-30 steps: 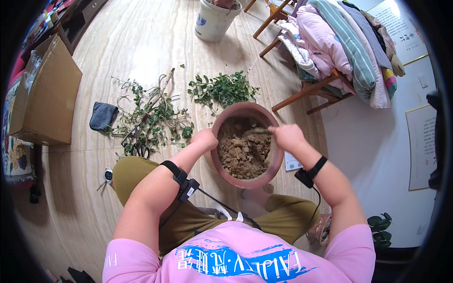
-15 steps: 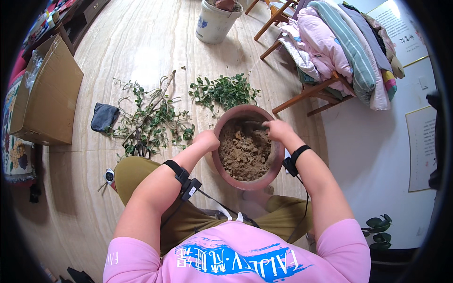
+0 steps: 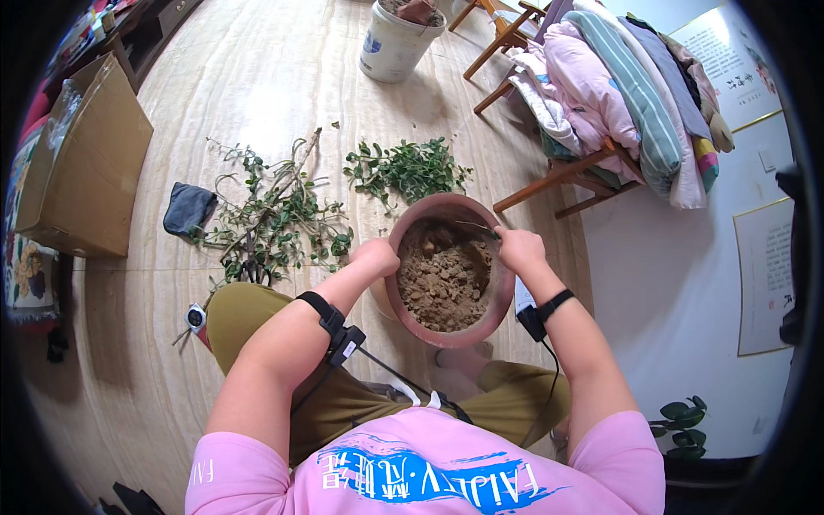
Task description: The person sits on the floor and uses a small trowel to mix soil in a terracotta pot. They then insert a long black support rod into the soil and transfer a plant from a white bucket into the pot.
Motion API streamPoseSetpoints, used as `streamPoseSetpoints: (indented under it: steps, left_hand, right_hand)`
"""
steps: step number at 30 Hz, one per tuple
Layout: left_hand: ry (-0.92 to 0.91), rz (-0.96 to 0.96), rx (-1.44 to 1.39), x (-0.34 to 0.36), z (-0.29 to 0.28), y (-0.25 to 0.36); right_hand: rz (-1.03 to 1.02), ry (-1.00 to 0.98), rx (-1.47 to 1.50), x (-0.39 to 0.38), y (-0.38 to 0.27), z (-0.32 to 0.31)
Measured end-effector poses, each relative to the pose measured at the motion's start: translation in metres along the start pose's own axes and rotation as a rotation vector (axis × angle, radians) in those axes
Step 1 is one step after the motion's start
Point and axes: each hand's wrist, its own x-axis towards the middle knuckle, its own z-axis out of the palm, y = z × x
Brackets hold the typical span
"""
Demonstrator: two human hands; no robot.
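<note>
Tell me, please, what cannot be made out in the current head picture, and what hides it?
All in the head view:
Thin object: too fine to identify; right hand covers its end.
Left hand: fingertips hidden by the hand itself.
Clay pot: inner bottom hidden beneath the soil.
White bucket: top partly cut off by upper edge.
Cardboard box: inside mostly hidden by its wall.
</note>
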Motion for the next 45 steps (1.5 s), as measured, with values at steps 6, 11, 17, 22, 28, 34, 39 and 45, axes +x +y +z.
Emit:
streamPoseSetpoints:
  steps: [6, 11, 17, 22, 28, 34, 39, 45]
  left_hand:
    - [0.018, -0.049, -0.031, -0.013, -0.008, 0.012]
    - [0.082, 0.02, -0.069, -0.018, -0.004, 0.012]
    - [0.015, -0.019, -0.016, -0.005, 0.002, 0.002]
    - [-0.001, 0.003, -0.001, -0.011, -0.007, 0.009]
    - [0.0, 0.017, 0.024, -0.013, -0.005, 0.009]
    - [0.006, 0.005, 0.024, 0.001, 0.006, -0.004]
    - [0.039, 0.047, -0.013, -0.004, 0.001, 0.002]
    - [0.022, -0.03, -0.037, -0.008, -0.002, 0.004]
  right_hand:
    - [0.068, -0.1, -0.115, 0.066, -0.02, 0.063]
    - [0.045, 0.01, -0.113, 0.073, -0.039, 0.1]
    - [0.064, -0.045, -0.05, 0.049, -0.051, 0.091]
    - [0.002, -0.128, 0.008, 0.004, -0.06, 0.075]
    - [-0.069, -0.135, 0.036, -0.053, -0.055, 0.072]
    - [-0.175, -0.073, -0.046, -0.049, -0.008, 0.027]
    - [-0.031, -0.058, -0.073, 0.014, 0.013, 0.011]
    - [0.086, -0.249, -0.009, 0.075, -0.045, 0.07]
